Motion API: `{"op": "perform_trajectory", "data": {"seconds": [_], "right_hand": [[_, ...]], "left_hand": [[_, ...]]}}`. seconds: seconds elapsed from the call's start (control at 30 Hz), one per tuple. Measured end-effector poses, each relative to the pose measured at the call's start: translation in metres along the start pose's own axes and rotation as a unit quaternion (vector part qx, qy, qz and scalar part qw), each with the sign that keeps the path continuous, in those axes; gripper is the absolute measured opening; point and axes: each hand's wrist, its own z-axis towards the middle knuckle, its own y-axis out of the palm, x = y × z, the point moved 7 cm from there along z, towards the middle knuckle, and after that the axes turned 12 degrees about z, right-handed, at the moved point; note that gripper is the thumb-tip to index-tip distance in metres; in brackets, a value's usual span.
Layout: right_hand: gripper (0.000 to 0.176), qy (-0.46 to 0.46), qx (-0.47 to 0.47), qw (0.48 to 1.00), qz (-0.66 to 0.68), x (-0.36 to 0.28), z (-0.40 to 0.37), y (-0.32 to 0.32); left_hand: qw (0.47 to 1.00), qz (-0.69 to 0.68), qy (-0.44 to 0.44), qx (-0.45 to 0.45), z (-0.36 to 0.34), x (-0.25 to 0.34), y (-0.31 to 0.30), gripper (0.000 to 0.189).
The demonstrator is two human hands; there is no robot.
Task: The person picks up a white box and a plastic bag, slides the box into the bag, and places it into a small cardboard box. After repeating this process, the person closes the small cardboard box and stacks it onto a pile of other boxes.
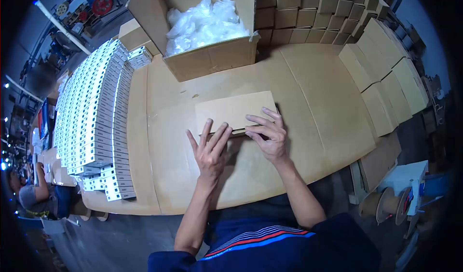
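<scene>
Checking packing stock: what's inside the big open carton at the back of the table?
The open carton holds a heap of crumpled clear plastic bags. Anything beneath them, and the carton's bottom, is covered.

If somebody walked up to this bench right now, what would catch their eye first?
Both hands rest on a flat brown box in the middle of the table, the left hand at its near edge and the right hand on its near right corner. Behind it stands an open carton holding clear plastic bags, and long rows of small white boxes fill the left side.
</scene>
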Motion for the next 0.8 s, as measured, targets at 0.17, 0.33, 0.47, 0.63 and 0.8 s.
{"op": "perform_trajectory", "data": {"seconds": [0.17,0.33,0.47,0.63,0.8], "right_hand": [[0.01,0.024,0.025,0.999,-0.023,-0.004,0.001,0.0],[0.009,0.063,0.042,0.997,-0.023,-0.01,0.001,0.005],[0.01,0.08,0.044,0.995,-0.035,-0.01,0.002,0.008],[0.012,0.086,0.027,0.995,-0.044,-0.014,0.005,0.007],[0.014,0.08,0.037,0.993,-0.073,-0.014,0.003,0.013]], "left_hand": [[0.992,-0.071,-0.085,0.065,-0.005,0.007,-0.003,0.023],[0.972,-0.13,-0.179,0.075,0.002,0.006,0.003,0.007],[0.967,-0.164,-0.184,0.06,0.007,0.007,0.003,0.008],[0.97,-0.155,-0.179,0.045,0.01,0.009,0.002,0.009],[0.967,-0.162,-0.188,0.053,0.007,0.006,0.006,0.013]]}}
